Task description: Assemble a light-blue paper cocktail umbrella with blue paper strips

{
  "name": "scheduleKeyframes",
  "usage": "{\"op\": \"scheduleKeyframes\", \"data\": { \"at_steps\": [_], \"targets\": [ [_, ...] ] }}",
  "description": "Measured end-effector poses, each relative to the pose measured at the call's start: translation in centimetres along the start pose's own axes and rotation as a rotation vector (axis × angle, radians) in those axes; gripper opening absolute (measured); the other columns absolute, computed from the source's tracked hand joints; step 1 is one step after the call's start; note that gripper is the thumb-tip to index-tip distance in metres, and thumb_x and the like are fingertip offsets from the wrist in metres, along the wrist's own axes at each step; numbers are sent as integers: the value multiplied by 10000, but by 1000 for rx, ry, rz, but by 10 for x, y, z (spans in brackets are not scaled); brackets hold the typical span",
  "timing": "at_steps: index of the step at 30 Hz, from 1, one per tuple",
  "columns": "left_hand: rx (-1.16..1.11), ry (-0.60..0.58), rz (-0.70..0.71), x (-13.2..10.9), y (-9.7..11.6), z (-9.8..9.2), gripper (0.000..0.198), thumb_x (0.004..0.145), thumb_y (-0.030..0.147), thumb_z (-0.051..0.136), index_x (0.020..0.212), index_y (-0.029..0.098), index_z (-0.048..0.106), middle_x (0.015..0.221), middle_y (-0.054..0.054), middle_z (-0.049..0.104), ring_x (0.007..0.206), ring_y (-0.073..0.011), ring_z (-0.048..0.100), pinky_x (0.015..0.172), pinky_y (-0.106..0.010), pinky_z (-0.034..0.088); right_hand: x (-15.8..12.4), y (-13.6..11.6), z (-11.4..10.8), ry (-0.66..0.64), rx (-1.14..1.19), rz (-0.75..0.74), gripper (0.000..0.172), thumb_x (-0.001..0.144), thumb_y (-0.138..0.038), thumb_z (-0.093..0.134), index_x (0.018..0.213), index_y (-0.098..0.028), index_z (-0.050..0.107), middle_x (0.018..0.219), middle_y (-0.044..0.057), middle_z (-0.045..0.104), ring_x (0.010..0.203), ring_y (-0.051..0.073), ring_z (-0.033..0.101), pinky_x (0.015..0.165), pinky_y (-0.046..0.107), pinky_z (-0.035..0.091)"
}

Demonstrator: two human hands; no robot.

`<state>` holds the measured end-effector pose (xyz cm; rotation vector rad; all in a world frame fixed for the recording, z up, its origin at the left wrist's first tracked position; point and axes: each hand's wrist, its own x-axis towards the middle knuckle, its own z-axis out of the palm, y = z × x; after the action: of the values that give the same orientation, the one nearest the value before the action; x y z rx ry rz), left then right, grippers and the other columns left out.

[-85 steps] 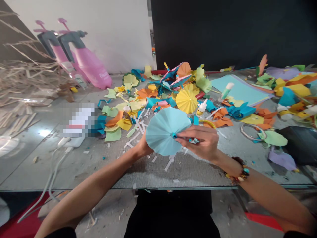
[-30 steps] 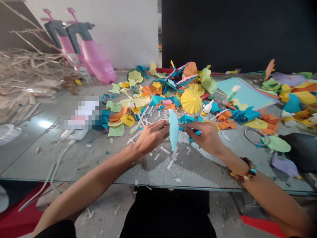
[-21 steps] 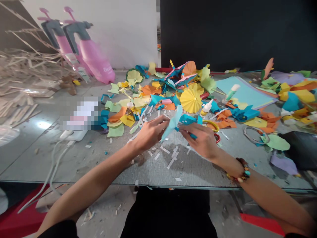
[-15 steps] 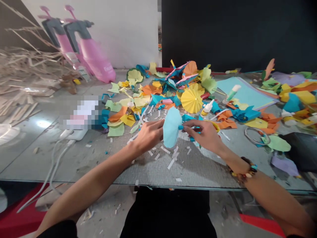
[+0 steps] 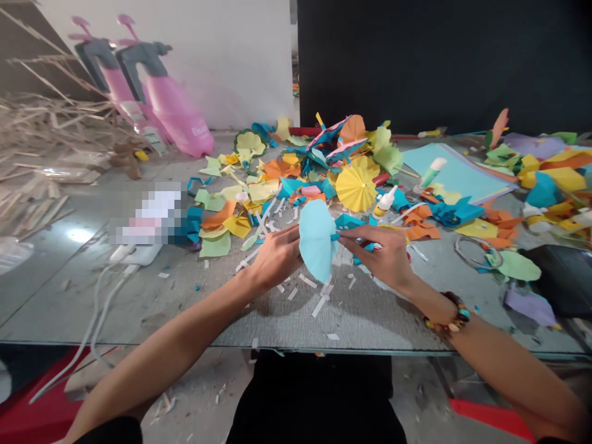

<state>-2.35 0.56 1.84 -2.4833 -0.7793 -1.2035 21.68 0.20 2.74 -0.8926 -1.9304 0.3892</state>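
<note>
Mid-table, above the scrap-strewn glass tabletop [image 5: 361, 327], both hands held a light blue paper umbrella [image 5: 316, 242] up off the surface, canopy upright, teal tip [image 5: 335, 237] pointing right. Umbrella sat between the hands, nearer the near edge than the far pile.

Left hand [image 5: 276, 258] closed, fingers curled against the canopy's left side, fingertips partly hidden behind it. Right hand [image 5: 382, 259] closed too, fingers pinching at the teal tip. Beaded bracelet [image 5: 448, 318] on right wrist.

White paper strips [image 5: 319, 306] lay on the table below the umbrella. Just beyond the right hand: teal paper scraps [image 5: 349, 222] and orange paper scraps [image 5: 420, 232]. Farther on, a yellow paper umbrella [image 5: 356, 189] lay beside a glue bottle [image 5: 385, 202], with a blue paper stack [image 5: 456, 172] to the right. Far left, pink spray bottles [image 5: 178, 123] stood near a heap of wood sticks [image 5: 41, 129]. White cable [image 5: 97, 320] ran along the near left.
</note>
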Motion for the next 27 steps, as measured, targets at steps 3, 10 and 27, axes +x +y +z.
{"op": "scheduleKeyframes", "data": {
  "at_steps": [3,10,27],
  "targets": [
    [-13,30,-10,-2,2,2,331,917,63,468,604,171,478,623,-12,563,567,-103,521,518,-215,387,-2,-1,0,10,-66,-144,84,908,-234,722,960,-251,785,943,30,806,753,176,745,689,311,611],
    [-55,33,-60,-4,3,5,294,861,18,492,607,165,476,630,-5,554,544,-98,512,500,-209,359,3,-8,0,-43,56,93,124,883,-326,753,910,-206,752,822,25,756,694,143,688,572,251,547],
    [-1,15,-102,-2,12,5,270,906,60,492,658,165,506,679,-11,594,593,-108,556,524,-205,387,2,-4,5,-120,6,92,162,926,-337,687,897,-199,608,793,7,612,678,122,579,564,243,456]
  ]
}}
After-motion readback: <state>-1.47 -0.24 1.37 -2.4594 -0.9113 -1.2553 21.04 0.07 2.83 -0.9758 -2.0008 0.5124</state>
